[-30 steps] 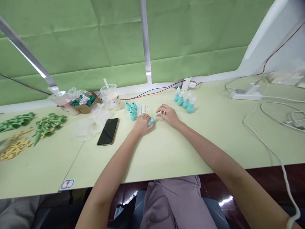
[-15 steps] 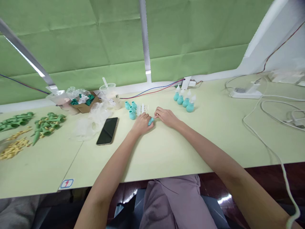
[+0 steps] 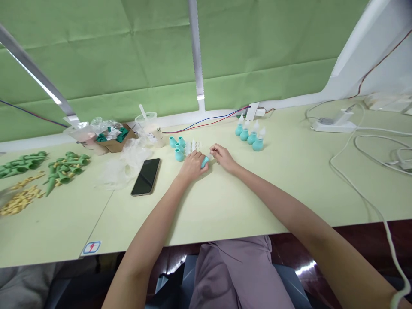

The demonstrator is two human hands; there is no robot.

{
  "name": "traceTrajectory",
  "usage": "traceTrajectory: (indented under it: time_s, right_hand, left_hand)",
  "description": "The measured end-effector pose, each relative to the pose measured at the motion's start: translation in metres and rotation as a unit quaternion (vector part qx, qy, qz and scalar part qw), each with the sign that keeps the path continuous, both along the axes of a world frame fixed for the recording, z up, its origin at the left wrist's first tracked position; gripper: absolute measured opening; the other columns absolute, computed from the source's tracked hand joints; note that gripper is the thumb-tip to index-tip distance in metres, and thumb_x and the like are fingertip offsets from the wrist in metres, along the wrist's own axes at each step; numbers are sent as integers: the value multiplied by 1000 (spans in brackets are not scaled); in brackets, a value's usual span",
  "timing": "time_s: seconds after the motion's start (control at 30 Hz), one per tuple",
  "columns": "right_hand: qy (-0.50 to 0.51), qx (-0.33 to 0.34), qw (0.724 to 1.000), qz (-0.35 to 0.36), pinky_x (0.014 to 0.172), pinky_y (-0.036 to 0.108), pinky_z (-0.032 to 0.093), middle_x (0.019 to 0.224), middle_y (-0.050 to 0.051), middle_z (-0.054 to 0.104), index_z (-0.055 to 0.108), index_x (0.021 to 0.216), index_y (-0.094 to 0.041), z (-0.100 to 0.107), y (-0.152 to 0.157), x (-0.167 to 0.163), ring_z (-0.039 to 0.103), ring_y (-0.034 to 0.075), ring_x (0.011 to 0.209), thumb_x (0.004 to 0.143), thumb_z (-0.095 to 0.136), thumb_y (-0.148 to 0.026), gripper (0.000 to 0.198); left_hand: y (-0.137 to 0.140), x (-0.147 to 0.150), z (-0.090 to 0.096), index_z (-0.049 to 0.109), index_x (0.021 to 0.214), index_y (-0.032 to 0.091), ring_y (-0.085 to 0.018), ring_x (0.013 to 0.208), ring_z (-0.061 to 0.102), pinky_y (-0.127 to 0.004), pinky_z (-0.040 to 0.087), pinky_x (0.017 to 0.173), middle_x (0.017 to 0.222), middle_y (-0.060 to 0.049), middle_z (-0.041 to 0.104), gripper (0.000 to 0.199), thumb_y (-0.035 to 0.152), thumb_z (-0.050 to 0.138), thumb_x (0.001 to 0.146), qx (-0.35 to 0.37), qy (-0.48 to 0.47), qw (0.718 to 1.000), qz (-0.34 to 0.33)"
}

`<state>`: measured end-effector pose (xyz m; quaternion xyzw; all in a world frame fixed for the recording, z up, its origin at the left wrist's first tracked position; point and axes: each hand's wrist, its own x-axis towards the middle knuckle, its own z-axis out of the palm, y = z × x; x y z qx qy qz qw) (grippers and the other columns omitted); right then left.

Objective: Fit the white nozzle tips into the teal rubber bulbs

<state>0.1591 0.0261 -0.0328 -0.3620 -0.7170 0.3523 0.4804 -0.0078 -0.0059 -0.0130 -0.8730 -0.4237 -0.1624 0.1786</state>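
Observation:
My left hand (image 3: pixel 193 166) is wrapped round a small turquoise squeeze bulb (image 3: pixel 205 162), which lies tilted with its mouth toward the right. Beside that mouth, my right hand (image 3: pixel 224 159) is closed in a pinch; a small pale, translucent piece shows at its fingertips, too small to make out fully. Just beyond my left hand stand several turquoise bulbs (image 3: pixel 179 155) with open mouths. Next to them lie small clear nozzle tips (image 3: pixel 193 145). Farther right, several bulbs with clear nozzles (image 3: pixel 258 144) stand in a slanting row.
A phone (image 3: pixel 146 177) and a crumpled plastic bag (image 3: pixel 120 165) lie left of my arm. Behind are drink cups (image 3: pixel 151 131) and a cardboard box (image 3: pixel 119 143). Green horn-shaped pieces (image 3: pixel 66 167) and yellow bits (image 3: pixel 22 199) cover the far left. A power strip (image 3: pixel 334 124) and cables lie right.
My right hand has shifted slightly and its fingers have curled a little more. The bulb in my left hand is turned a bit and shows more of its surface.

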Motion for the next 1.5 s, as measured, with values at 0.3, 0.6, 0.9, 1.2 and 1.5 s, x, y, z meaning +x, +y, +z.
traceTrajectory:
  time_s: [0.3,0.6,0.9,1.2,1.5]
  right_hand:
    - [217,-82,962,-141,43,18,29,62,-5,45,47,80,-22,8,25,22,45,7,50,73,54,-50,30]
    - [-166,2,968,-190,63,26,41,62,-2,65,67,73,-23,-3,25,6,59,14,58,74,61,-34,13]
    - [-330,91,922,-181,68,25,40,89,-3,72,67,90,-26,5,44,-27,63,16,85,80,59,-21,14]
    - [-367,148,903,-167,64,28,38,89,5,70,68,88,-24,-1,52,-31,60,20,85,81,58,-19,13]
    - [-305,190,916,-177,73,30,38,95,7,68,66,93,-21,3,40,-28,58,21,90,87,49,-26,18]
  left_hand:
    - [-3,-2,2,59,88,16,-23,87,51,-35,41,74,83,-8,59,20,30,48,82,20,-38,999,-11]
    - [10,-25,6,58,92,18,-21,86,50,-34,41,79,85,-6,58,17,30,50,83,114,-342,927,98]
    - [15,-33,4,58,90,18,-21,84,49,-35,40,80,83,-7,58,16,30,51,83,116,-380,909,127]
    - [11,-31,4,57,94,18,-21,88,48,-35,40,80,87,-7,58,21,34,46,86,104,-332,928,131]
    - [9,-28,4,58,98,17,-21,87,48,-35,40,82,89,-8,59,25,34,46,86,104,-297,942,115]
